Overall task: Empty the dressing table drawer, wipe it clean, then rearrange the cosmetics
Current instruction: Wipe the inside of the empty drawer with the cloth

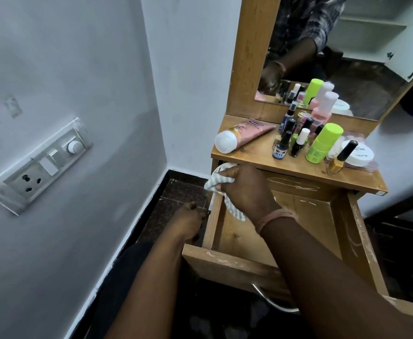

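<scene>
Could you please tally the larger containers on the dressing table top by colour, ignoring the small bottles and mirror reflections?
Pink: 2, pink tube and pink bottle
Lime green: 1, lime-green bottle
White: 1, white jar
Total: 4

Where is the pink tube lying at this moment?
In the head view, the pink tube lies on its side at the left end of the dressing table top, left of the small bottles.

1. The right hand and forearm cover part of the drawer floor.
2. The left hand's fingers are hidden behind the drawer's left wall.
3. Labels on the far small bottles are too small to read.
4. The mirror is cut off at the top edge.
</scene>
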The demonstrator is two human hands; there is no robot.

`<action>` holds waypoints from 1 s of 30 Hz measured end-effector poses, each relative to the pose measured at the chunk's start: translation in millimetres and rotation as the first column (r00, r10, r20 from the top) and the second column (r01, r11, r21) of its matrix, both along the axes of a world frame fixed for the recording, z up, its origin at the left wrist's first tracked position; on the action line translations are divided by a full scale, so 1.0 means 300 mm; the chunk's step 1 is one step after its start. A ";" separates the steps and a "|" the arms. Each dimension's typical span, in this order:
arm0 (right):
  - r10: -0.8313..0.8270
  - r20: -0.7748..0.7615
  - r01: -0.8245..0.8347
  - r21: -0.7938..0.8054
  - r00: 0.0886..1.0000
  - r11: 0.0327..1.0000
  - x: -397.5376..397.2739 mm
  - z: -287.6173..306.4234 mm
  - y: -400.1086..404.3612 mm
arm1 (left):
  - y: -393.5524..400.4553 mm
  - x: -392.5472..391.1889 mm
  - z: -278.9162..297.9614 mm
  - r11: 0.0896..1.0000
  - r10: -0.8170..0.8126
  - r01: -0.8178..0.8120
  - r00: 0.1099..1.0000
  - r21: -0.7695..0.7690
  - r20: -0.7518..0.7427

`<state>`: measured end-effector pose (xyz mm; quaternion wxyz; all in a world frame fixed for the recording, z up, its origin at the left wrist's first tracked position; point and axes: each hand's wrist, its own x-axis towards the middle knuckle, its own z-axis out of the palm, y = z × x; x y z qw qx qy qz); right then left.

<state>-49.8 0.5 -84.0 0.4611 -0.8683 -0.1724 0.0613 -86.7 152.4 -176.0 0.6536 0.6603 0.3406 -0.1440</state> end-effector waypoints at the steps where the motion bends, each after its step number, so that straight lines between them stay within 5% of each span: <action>1: -0.032 0.016 0.031 0.055 0.999 0.998 0.002 0.032 -0.015 | -0.005 -0.004 0.009 1.000 0.004 -0.004 1.000 -0.005 -0.013; 5: 0.102 0.038 -0.083 -0.346 0.994 0.934 -0.042 -0.015 0.018 | -0.005 -0.023 0.037 0.997 -0.043 0.041 0.999 -0.058 -0.025; 9: 0.255 -0.081 -0.264 -0.447 0.964 0.855 -0.156 0.014 -0.029 | 0.001 -0.031 0.055 0.995 -0.037 0.039 0.999 -0.090 0.020; 14: 0.311 -0.147 -0.338 -0.225 0.939 0.914 -0.236 0.055 -0.031 | -0.006 -0.023 0.058 0.977 0.041 -0.022 0.996 -0.212 0.084; 18: -0.006 -0.068 0.001 -0.072 0.998 0.997 -0.181 0.025 0.003 | -0.022 -0.014 0.075 0.966 -0.003 0.063 0.973 -0.253 0.231; 22: -0.232 -0.043 0.236 0.132 0.972 0.963 -0.124 -0.006 0.031 | -0.043 -0.029 0.099 0.950 -0.083 0.163 0.955 -0.268 0.285; 30: -0.279 -0.331 0.314 0.055 0.902 0.948 -0.186 -0.034 0.012 | -0.049 -0.059 0.156 0.932 -0.201 0.294 0.905 -0.211 0.376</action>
